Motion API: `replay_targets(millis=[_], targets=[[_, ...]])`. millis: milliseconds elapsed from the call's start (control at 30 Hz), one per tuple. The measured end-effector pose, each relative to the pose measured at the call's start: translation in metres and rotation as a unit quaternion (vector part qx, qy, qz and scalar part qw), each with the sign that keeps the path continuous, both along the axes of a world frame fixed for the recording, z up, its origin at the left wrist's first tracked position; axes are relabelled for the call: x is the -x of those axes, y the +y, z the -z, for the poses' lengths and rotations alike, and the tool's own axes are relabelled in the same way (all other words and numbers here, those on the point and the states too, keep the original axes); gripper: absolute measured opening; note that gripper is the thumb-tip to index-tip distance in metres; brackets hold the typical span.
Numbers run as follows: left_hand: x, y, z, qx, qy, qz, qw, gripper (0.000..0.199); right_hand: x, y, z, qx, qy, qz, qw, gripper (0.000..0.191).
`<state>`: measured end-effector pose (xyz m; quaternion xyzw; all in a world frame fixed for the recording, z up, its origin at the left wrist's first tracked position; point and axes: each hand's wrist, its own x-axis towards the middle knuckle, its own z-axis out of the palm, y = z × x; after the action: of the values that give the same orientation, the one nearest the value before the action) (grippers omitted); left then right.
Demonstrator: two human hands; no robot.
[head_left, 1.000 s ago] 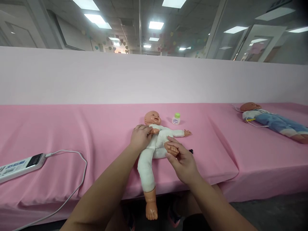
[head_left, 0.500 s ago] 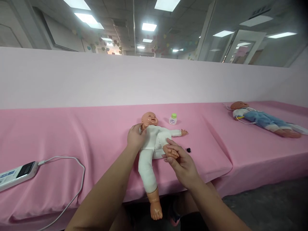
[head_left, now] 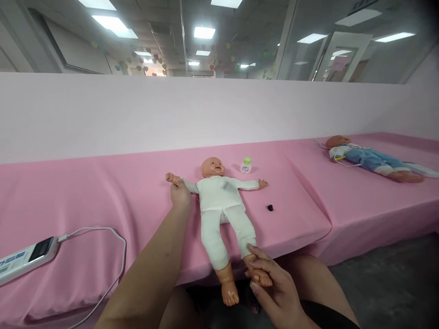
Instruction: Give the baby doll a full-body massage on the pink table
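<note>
A baby doll (head_left: 221, 196) with a white cloth body lies on its back on the pink-covered table, head toward the wall, both feet over the front edge. My left hand (head_left: 180, 194) is closed around the doll's forearm, stretched out to the left, its small fist showing past my fingers. My right hand (head_left: 272, 281) grips the doll's lower leg near the ankle, on the right side, with the foot showing between thumb and fingers. The doll's other arm reaches out to the right, untouched. Close to its head stands a small clear bottle (head_left: 245, 166) with a green cap.
A small black object (head_left: 270, 208) lies right of the doll. On the left is a white device (head_left: 29, 259) with a dark screen and a white cable (head_left: 122, 256). Another doll (head_left: 372, 160) in blue trousers lies far right. A white wall (head_left: 137, 114) runs behind the table.
The doll's leg in my right hand has gone from bent up over its body to stretched down past the table edge. My left hand has swung the doll's arm from beside the head outward left.
</note>
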<state>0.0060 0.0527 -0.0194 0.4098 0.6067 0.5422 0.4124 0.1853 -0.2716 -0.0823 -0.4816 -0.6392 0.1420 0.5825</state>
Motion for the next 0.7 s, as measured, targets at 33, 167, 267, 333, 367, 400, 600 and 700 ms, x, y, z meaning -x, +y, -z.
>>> replay_targets(millis=[33, 167, 267, 333, 367, 400, 600, 700], targets=[[0.001, 0.001, 0.0, 0.01, -0.014, -0.011, 1.0, 0.056, 0.001, -0.001, 0.004, 0.003, 0.004, 0.007, 1.0, 0.036], [-0.001, -0.004, -0.004, -0.019, 0.009, -0.002, 1.0, 0.046, 0.002, -0.002, 0.013, -0.013, 0.002, 0.014, 1.0, 0.034], [-0.007, -0.013, -0.006, -0.12, 0.139, 0.067, 0.981, 0.033, -0.001, 0.002, 0.007, -0.025, 0.001, 0.006, 1.0, 0.035], [-0.014, -0.019, -0.007, -0.206, 0.258, 0.127, 0.935, 0.025, -0.004, 0.008, -0.002, -0.023, 0.008, 0.004, 1.0, 0.035], [-0.017, -0.02, -0.007, -0.243, 0.311, 0.156, 0.906, 0.026, -0.006, 0.012, -0.009, -0.018, 0.013, 0.006, 1.0, 0.035], [-0.02, -0.022, -0.008, -0.271, 0.353, 0.183, 0.876, 0.031, -0.008, 0.018, -0.016, -0.013, 0.017, 0.01, 1.0, 0.035], [-0.024, -0.024, -0.011, -0.3, 0.472, 0.252, 0.79, 0.046, -0.015, 0.075, -0.058, 0.016, 0.067, 0.005, 0.998, 0.027], [-0.023, -0.026, -0.012, -0.304, 0.483, 0.261, 0.779, 0.048, -0.016, 0.109, -0.07, 0.039, 0.099, -0.006, 0.994, 0.029]])
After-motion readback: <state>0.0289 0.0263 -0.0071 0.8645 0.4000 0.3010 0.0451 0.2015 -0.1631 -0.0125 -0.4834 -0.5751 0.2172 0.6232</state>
